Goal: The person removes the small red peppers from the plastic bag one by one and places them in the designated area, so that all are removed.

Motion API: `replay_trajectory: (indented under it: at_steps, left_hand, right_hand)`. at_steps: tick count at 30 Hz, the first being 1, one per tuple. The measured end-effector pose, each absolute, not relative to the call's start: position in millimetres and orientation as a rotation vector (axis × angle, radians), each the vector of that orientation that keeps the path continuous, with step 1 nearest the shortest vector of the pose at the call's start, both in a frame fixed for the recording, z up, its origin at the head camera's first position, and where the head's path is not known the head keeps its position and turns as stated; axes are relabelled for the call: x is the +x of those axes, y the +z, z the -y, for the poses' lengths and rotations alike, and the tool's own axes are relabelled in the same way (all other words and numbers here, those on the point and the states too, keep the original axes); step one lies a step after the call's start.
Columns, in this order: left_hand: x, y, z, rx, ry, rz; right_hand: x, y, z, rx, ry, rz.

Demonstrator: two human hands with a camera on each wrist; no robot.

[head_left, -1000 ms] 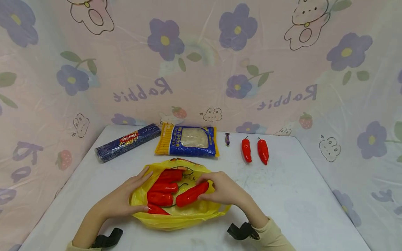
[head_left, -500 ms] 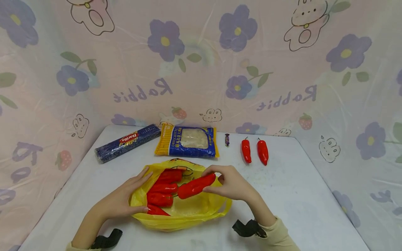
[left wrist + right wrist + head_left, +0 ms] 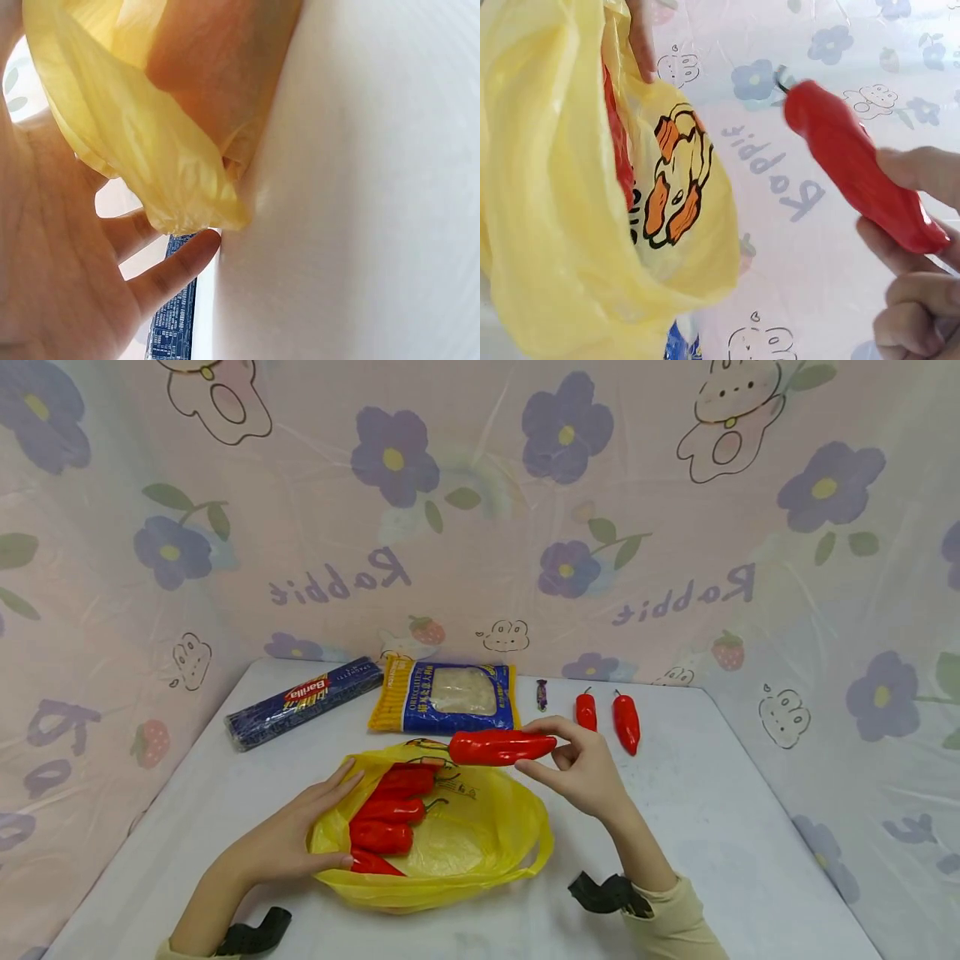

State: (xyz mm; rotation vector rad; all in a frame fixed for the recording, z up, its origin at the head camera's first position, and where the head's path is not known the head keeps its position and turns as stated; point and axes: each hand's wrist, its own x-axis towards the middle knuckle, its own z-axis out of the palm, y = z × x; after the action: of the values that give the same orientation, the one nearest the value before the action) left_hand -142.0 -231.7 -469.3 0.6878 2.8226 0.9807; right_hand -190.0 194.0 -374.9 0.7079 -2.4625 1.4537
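Note:
My right hand point(image 3: 576, 768) pinches a red chili pepper point(image 3: 498, 748) near its tip, between thumb and fingers. The pepper lies level above the far rim of a yellow plastic bag point(image 3: 517, 868), its dark stem pointing left. In the right wrist view the same pepper point(image 3: 847, 157) shows whole, beside the bag's printed side. My left hand point(image 3: 288, 835) holds the bag's left end, thumb at the near rim and fingers along the far one. Several more red peppers point(image 3: 382, 837) lie inside the open bag on its left side. In the left wrist view the bag point(image 3: 142, 127) drapes across the fingers.
Behind the bag lie a dark blue Barilla spaghetti pack point(image 3: 303, 702) and a blue and yellow orecchiette pack point(image 3: 461, 697). A small purple wrapped piece point(image 3: 542, 695) is right of them. Two red peppers lie on the white table, the right one point(image 3: 626, 724) fully visible.
My right hand has lifted the pepper up out of the bag and moved it back and right, turning it level. My left hand has stayed on the bag.

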Motion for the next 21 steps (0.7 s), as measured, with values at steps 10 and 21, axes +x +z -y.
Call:
replay_trajectory:
  at_steps: [10, 21]
  left_hand:
    - [-142.8, -470.2, 231.1, 0.682, 0.978, -2.821]
    - [-142.3, -470.0, 230.6, 0.671, 0.974, -2.813]
  right_hand:
    - [-208.2, -391.7, -203.4, 0.473, 1.334, 2.317]
    - [-241.8, -413.1, -277.5, -0.131, 1.235, 2.147]
